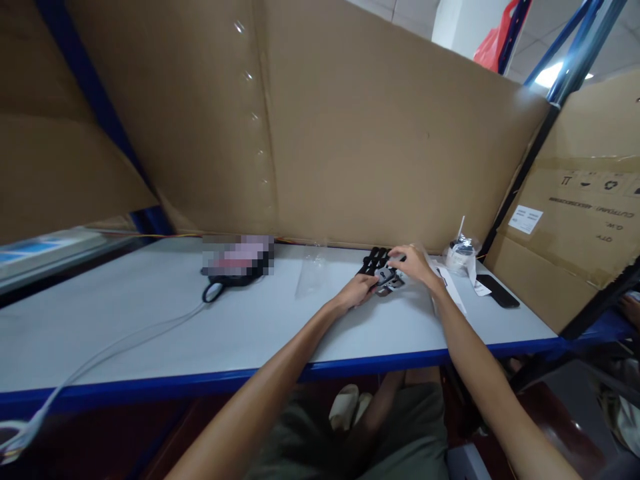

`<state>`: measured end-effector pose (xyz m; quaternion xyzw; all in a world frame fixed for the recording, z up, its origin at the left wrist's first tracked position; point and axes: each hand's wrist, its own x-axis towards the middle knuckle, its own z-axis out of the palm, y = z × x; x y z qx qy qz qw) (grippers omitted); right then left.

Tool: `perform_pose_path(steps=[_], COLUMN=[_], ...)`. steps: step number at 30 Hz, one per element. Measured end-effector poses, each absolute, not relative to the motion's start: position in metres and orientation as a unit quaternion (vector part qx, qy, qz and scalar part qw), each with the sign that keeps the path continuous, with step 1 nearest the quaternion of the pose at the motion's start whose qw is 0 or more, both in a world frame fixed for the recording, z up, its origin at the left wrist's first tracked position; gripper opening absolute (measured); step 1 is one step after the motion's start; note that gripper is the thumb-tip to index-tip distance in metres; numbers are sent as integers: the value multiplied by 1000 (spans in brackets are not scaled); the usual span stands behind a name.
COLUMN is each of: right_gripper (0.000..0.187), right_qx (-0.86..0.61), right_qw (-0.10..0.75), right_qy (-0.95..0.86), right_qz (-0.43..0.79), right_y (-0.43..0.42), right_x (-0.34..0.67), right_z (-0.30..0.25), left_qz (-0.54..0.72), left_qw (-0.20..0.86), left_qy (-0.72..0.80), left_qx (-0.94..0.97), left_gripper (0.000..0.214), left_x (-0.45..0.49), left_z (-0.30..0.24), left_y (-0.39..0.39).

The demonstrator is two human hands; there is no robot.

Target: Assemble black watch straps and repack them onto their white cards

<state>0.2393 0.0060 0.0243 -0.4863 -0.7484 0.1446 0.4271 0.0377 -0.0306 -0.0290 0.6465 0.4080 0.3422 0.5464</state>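
Both my hands meet over a small black and grey object [383, 270] that lies on the pale grey tabletop [150, 327] near the back right. My left hand [356, 292] grips its near left side with curled fingers. My right hand [413, 263] rests on top of it, fingers bent and pinching at its upper part. The object looks like a black ribbed piece with a grey part on it; its details are too small to make out.
A clear plastic bag [311, 270] lies left of the hands. A bagged round item [461, 255], white paper slips [450, 287] and a black phone [497, 291] lie at the right. A blurred device with a white cable [125, 337] sits at left. Cardboard walls stand behind.
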Motion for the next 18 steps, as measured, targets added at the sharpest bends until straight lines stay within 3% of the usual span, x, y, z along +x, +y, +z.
perform_pose_path(steps=[4,7,12,18], right_gripper=[4,12,10,7], right_qx=[-424,-405,-443,-437], right_qw=[330,301,222,241], right_qy=[-824,-830,-833,-818], right_qz=[181,239,247,288], right_y=[-3,-2,4,4], right_x=[246,246,244,241], right_z=[32,30,23,22], left_qz=[321,311,287,280], left_qw=[527,507,479,463], left_qy=[420,431,439,416], left_qx=[665,679,704,731], left_gripper=[46,47,51,57], left_x=[39,39,38,36], left_z=[-25,-24,-27,-25], left_y=[-32,-32,-29,-31])
